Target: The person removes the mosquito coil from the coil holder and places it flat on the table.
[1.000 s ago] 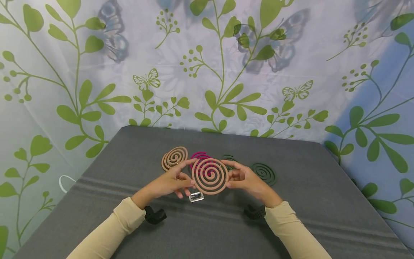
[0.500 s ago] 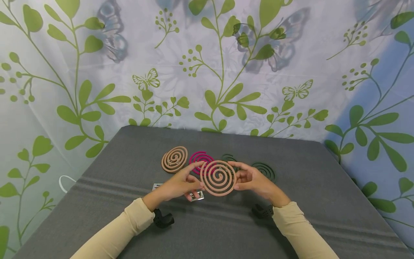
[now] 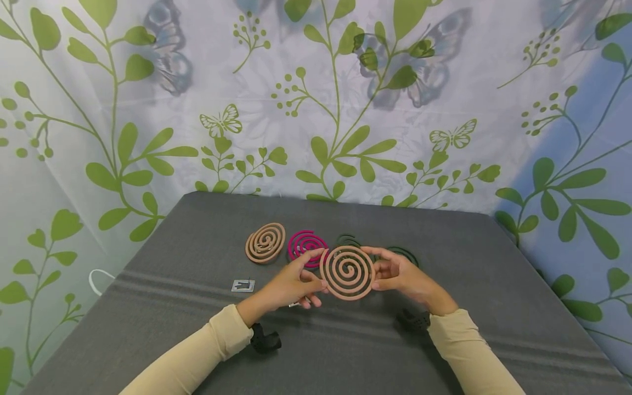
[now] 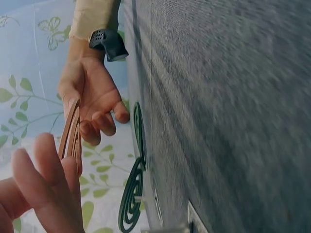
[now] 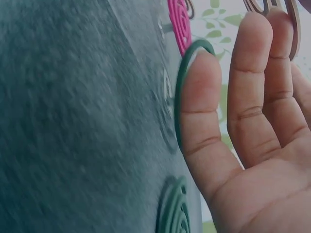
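Observation:
A tan mosquito coil (image 3: 349,269) is held up over the table, its flat spiral facing the head camera. My left hand (image 3: 295,282) pinches its left rim between thumb and forefinger, and my right hand (image 3: 407,277) pinches the right rim the same way. Edge-on, the coil (image 4: 70,133) spans the two hands in the left wrist view. In the right wrist view, the right hand's other fingers (image 5: 248,87) stay off the coil. Below the left hand lies a small metal stand, mostly hidden by the fingers.
Behind the hands lie another tan coil (image 3: 265,242), a pink coil (image 3: 307,247) and two dark green coils, one (image 3: 348,239) partly covered by the held coil, the other (image 3: 406,252) by the right hand. A flat metal stand (image 3: 243,285) lies left on the grey table (image 3: 148,329).
Both hands have moved right together with the tan coil between them. The left metal stand has come into view, while the other one is now mostly covered by the left hand.

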